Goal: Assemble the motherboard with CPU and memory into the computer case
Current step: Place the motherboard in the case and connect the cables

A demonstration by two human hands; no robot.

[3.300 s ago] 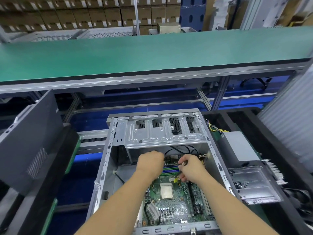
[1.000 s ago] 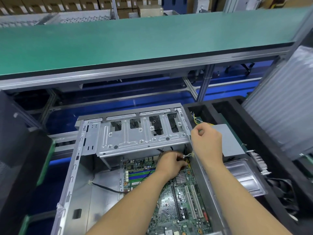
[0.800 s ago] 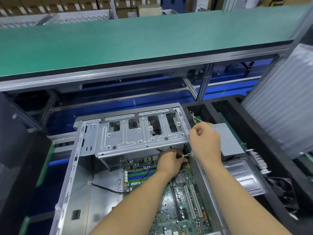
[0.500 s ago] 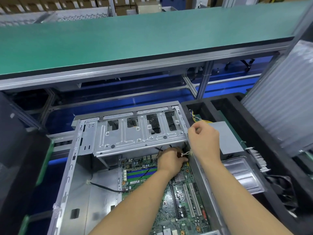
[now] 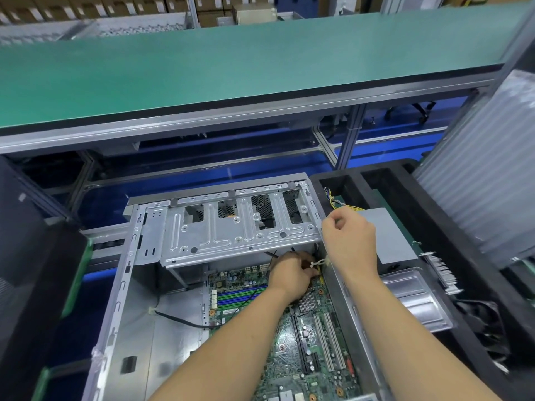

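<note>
Hands (image 5: 292, 273) unmoved, left perhaps pinching connector (image 5: 318, 263), camera tilted

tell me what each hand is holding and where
Left hand pinches a small white cable connector at its end, over the motherboard's far corner. Right hand is curled at the case wall; what it holds cannot be told.
</note>
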